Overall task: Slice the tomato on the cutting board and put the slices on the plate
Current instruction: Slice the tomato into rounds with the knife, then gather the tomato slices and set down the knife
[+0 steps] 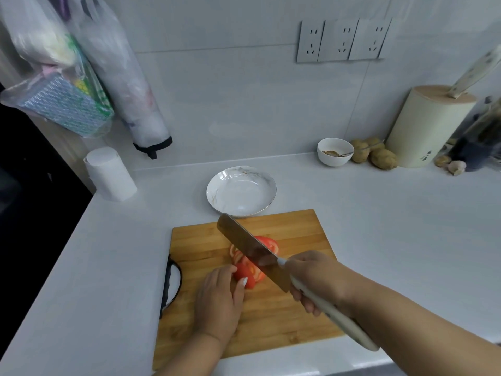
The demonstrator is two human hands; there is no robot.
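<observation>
Tomato (245, 275), partly sliced, lies near the middle of the frame on a wooden cutting board (295, 232) that fills the lower centre. Your left hand (218, 302), lower centre, presses its curled fingertips on the uncut red end, pinning it so that it cannot roll, knuckles probably set as a guide for the blade. Your right hand (314, 280), coming in from the lower right, is wrapped tightly round the pale handle of a broad cleaver (253, 252). The blade slants up and to the left across the tomato, between the uncut end and the finished slices (267, 244), which lean together just beyond it. Whether the edge is in the flesh or just above it cannot be told. The board rests on a pale bench (393, 218), its black handle to the left.

Just beyond the board's far edge sits a white plate (241, 189) with nothing on it, close by so slices have little way to travel; none has been moved yet. Farther back, at right, a small white bowl (335, 151) holds a brown residue and a spoon. Beside it lie potatoes (383, 158), then a cream knife block (425, 126) with one knife standing in it. A paper roll (109, 173) stands at the left, and plastic bags (81, 66) hang in the upper left.
</observation>
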